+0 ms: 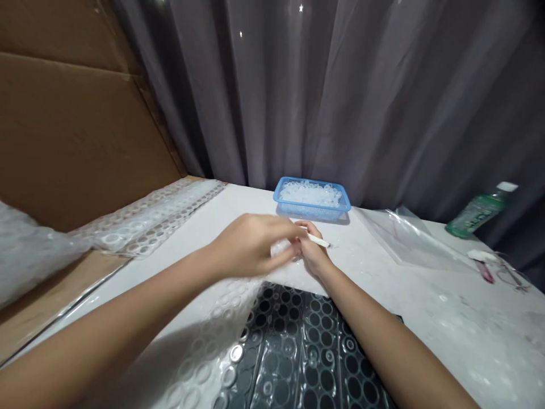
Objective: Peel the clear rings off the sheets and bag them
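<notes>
My left hand and my right hand meet over the far edge of a clear plastic sheet of punched rings. The sheet lies on a black mat in front of me. A thin white stick-like tool is gripped in my right hand, its tip pointing right. My left hand's fingers are curled and pinched against the right hand, touching something small and pale at the sheet's edge; what they hold is blurred.
A blue basket of small clear rings stands behind the hands. More ring sheets lie at left beside cardboard. A clear bag, a green bottle and small tools lie at right. A grey curtain hangs behind.
</notes>
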### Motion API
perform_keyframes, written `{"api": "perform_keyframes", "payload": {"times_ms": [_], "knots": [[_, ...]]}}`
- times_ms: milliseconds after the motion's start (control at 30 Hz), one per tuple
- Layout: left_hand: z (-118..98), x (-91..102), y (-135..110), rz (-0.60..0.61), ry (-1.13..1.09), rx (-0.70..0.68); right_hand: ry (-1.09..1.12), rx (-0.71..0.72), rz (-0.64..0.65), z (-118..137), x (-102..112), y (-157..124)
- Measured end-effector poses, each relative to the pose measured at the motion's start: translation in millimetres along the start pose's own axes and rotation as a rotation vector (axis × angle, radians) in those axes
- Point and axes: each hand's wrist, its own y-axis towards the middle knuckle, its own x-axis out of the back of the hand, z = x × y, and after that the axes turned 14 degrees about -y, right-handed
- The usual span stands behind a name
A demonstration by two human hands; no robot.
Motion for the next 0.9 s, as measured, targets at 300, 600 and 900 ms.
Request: {"api": "perform_keyframes", "payload": {"times_ms": [300,600,900], "knots": [[68,-47.9,8,0.119,0.137,0.291,-0.174,0.003,0.029,-17,-7,3],[69,-54.0,6,0.138,0.117,0.417,-0.395,0.102,0.074,-11,-7,-4],[77,-64.0,16,-0.085,-0.017,0.555,-0.588,0.322,0.053,-12,-4,-7]]}}
